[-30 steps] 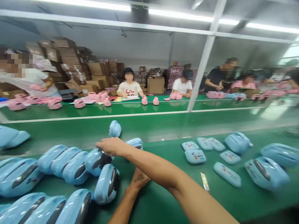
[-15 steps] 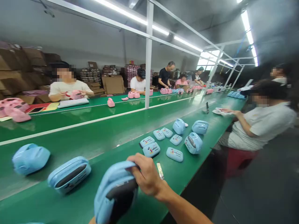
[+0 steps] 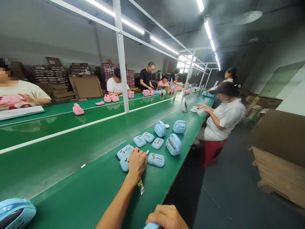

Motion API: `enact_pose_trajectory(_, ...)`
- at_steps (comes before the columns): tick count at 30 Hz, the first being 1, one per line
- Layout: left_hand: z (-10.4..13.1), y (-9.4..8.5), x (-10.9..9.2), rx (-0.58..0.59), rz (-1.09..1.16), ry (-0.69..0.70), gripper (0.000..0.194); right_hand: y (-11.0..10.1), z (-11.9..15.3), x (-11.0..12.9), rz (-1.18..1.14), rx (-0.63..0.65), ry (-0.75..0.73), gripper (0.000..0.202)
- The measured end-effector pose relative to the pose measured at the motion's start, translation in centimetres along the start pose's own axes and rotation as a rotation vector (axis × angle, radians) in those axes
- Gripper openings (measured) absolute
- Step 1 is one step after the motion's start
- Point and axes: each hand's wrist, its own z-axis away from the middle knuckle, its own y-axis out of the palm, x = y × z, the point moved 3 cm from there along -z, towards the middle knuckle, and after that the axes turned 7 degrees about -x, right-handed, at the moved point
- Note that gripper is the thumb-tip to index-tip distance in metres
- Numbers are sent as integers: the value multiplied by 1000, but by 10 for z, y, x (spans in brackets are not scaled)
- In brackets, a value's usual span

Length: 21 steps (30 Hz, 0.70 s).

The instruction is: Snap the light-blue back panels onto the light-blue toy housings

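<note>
My left hand (image 3: 137,161) reaches forward over the green table (image 3: 95,190), its fingers bent down at a flat blue panel (image 3: 124,163) with a cartoon print. A small white piece (image 3: 147,152) shows at its fingertips; what they grip is unclear. Another printed panel (image 3: 125,151) lies just behind, and one (image 3: 156,160) to the right. Under my left wrist lies a yellowish strip (image 3: 141,186). At the bottom edge my right hand (image 3: 166,217) is wrapped round a blue case (image 3: 152,225), mostly out of frame.
Blue cases (image 3: 173,144) stand beyond the panels, and another (image 3: 16,213) sits at lower left. A white post (image 3: 122,70) rises behind the belt. A person in white (image 3: 228,116) sits at right; others work opposite. A phone (image 3: 185,107) stands farther along.
The view has turned right. My left hand has come off the blue case and moved forward to the panels. My right hand has drawn back to the bottom edge with the case.
</note>
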Motion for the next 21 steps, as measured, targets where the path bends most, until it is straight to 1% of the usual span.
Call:
enact_pose_trajectory(1,1,-1,0,3,13,-13,21,-5,-3,-2,-19,-18,18,27)
enact_pose_trajectory(3,12,-11,0,2,39,-54,15,-16,-12,-6,-70,-110,84,22)
enact_pose_trajectory(5,34,-30,0,5,61,-119,20,-24,-23,-9,-129,-231,181,18)
enact_pose_trajectory(7,67,-52,5,11,170,-263,30,-23,-37,-12,-182,-316,324,14)
enact_pose_trajectory(9,103,-71,16,-7,528,-542,41,-11,-54,-16,-229,-341,471,18)
enact_pose_trajectory(11,136,-85,26,-52,900,-764,52,13,-75,-17,-275,-303,579,29)
enact_pose_trajectory(13,158,-99,36,-175,1149,-891,56,43,-97,-15,-283,-230,645,35)
enact_pose_trajectory(14,163,-106,39,-256,1233,-928,56,57,-109,-13,-270,-169,656,33)
enact_pose_trajectory(15,165,-114,41,-342,1299,-946,56,69,-119,-11,-251,-91,635,29)
enact_pose_trajectory(16,164,-121,42,-422,1351,-948,58,77,-130,-9,-224,-17,581,23)
enact_pose_trajectory(17,161,-130,42,-493,1392,-938,61,82,-139,-9,-185,39,501,19)
enact_pose_trajectory(18,157,-138,41,-560,1421,-921,63,81,-148,-10,-135,73,409,22)
enact_pose_trajectory(19,153,-147,40,-626,1435,-901,64,77,-155,-14,-70,84,316,32)
enact_pose_trajectory(21,148,-163,39,-752,1411,-870,65,61,-167,-29,97,96,164,55)
